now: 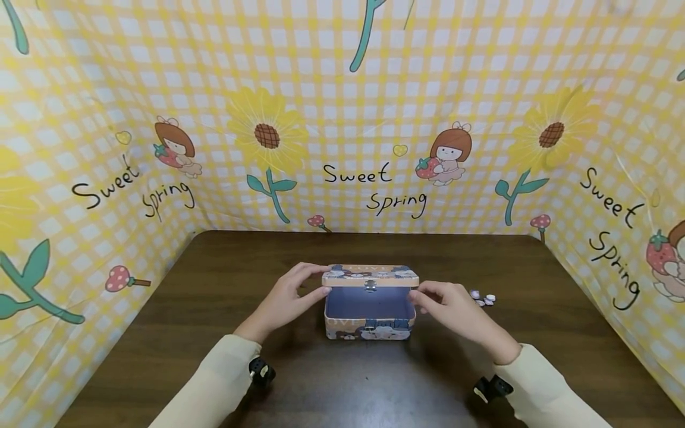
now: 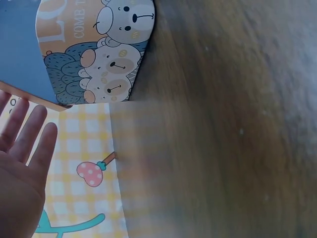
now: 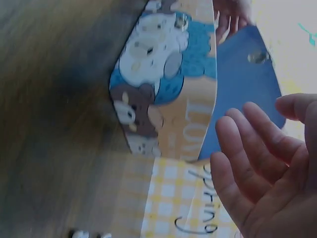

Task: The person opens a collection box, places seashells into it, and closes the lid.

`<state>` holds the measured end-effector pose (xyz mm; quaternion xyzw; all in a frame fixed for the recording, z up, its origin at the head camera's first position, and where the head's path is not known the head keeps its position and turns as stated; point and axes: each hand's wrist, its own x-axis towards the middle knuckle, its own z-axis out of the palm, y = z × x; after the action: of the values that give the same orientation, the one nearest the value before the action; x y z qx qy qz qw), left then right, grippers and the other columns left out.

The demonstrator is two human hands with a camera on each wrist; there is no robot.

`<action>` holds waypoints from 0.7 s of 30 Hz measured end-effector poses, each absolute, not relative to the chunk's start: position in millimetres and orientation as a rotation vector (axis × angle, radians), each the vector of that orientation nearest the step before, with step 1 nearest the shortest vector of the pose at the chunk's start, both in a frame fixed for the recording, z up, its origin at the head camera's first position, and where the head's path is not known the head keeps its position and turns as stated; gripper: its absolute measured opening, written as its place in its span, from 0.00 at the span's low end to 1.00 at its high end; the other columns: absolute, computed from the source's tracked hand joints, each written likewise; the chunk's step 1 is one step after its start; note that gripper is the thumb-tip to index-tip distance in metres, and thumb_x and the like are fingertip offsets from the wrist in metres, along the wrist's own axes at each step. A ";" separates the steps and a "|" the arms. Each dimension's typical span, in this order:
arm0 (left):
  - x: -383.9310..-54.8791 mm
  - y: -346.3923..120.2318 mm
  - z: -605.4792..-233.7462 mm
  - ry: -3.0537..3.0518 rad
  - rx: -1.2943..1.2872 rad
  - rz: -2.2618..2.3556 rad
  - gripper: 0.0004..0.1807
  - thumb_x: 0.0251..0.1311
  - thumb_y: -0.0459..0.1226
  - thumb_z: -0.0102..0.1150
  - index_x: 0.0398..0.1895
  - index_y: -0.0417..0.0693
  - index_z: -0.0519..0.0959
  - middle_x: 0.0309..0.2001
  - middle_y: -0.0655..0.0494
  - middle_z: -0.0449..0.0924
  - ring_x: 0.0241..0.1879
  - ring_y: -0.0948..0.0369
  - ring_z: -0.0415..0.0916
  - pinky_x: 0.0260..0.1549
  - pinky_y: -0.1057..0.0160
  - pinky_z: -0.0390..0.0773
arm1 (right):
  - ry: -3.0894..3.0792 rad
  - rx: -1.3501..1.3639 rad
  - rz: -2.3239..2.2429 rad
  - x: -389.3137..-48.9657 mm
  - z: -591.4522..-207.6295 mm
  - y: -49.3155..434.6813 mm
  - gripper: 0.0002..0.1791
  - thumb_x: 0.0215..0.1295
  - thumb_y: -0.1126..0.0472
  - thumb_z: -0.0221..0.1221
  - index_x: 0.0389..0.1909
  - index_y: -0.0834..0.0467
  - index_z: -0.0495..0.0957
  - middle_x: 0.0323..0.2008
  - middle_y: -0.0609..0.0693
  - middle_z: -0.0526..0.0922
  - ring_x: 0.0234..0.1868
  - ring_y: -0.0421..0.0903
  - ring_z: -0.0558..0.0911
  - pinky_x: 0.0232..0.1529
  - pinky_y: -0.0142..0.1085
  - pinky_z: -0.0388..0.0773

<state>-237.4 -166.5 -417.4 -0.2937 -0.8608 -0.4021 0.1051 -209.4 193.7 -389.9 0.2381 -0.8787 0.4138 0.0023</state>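
A tin box with printed bears stands on the table, its hinged lid tilted up and the plain blue inside showing. At the lid's left edge my left hand holds on, thumb by the front corner and forefinger farther back; the other fingers extend loosely in the left wrist view. My right hand is at the lid's right edge, fingertips close to the corner. Its fingers are spread and slightly bent in the right wrist view, overlapping the blue inner side. A metal clasp sits on the lid's front.
Several small whitish-purple pieces lie on the brown wooden table, just beyond the right hand. A yellow checked cloth with flowers and lettering surrounds the table at the back and sides.
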 end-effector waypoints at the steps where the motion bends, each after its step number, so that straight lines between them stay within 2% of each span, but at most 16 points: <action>1: -237.8 -166.1 -417.8 -2.538 -0.854 -1.199 0.24 0.68 0.47 0.63 0.66 0.55 0.76 0.59 0.61 0.75 0.57 0.55 0.74 0.52 0.44 0.76 | -2.748 0.709 1.284 -211.1 -390.6 195.5 0.12 0.74 0.48 0.58 0.40 0.51 0.84 0.28 0.44 0.82 0.28 0.46 0.79 0.25 0.35 0.74; 4: -239.5 -164.5 -418.2 -2.544 -0.809 -1.245 0.23 0.68 0.48 0.63 0.65 0.58 0.77 0.58 0.62 0.75 0.58 0.58 0.73 0.54 0.46 0.75 | -2.702 0.625 1.267 -216.6 -393.6 199.6 0.12 0.71 0.48 0.62 0.44 0.52 0.80 0.32 0.43 0.82 0.30 0.44 0.80 0.28 0.36 0.75; 7: -241.4 -163.1 -418.8 -2.538 -0.759 -1.315 0.22 0.68 0.48 0.63 0.64 0.61 0.77 0.57 0.63 0.75 0.58 0.62 0.72 0.57 0.49 0.74 | -2.656 0.601 1.278 -223.1 -397.3 200.7 0.16 0.70 0.51 0.64 0.53 0.52 0.76 0.41 0.46 0.83 0.37 0.44 0.82 0.35 0.38 0.78; 11: -245.3 -162.1 -420.7 -2.506 -0.708 -1.462 0.21 0.68 0.46 0.64 0.63 0.59 0.77 0.56 0.60 0.76 0.57 0.60 0.75 0.57 0.50 0.74 | -2.630 0.602 1.321 -229.9 -401.9 199.5 0.21 0.71 0.52 0.62 0.61 0.51 0.74 0.50 0.50 0.83 0.43 0.46 0.83 0.40 0.40 0.80; 17: -253.4 -161.7 -422.9 -2.460 -0.558 -1.665 0.18 0.68 0.46 0.64 0.58 0.56 0.78 0.54 0.55 0.79 0.52 0.56 0.78 0.52 0.52 0.76 | -2.647 0.521 1.353 -237.9 -403.4 193.4 0.20 0.74 0.45 0.57 0.60 0.51 0.76 0.54 0.51 0.81 0.47 0.49 0.81 0.42 0.43 0.79; 21: -259.2 -159.2 -424.7 -2.447 -0.462 -1.715 0.19 0.69 0.49 0.61 0.57 0.52 0.79 0.54 0.54 0.79 0.53 0.56 0.77 0.53 0.53 0.76 | -2.647 0.467 1.412 -242.7 -399.8 187.6 0.22 0.76 0.45 0.54 0.60 0.55 0.74 0.52 0.55 0.81 0.46 0.49 0.82 0.43 0.42 0.80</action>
<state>-259.2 -159.2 -424.7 -0.1524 -0.8079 -0.5662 0.0592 -242.7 187.6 -399.8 0.1535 -0.8706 0.4645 0.0527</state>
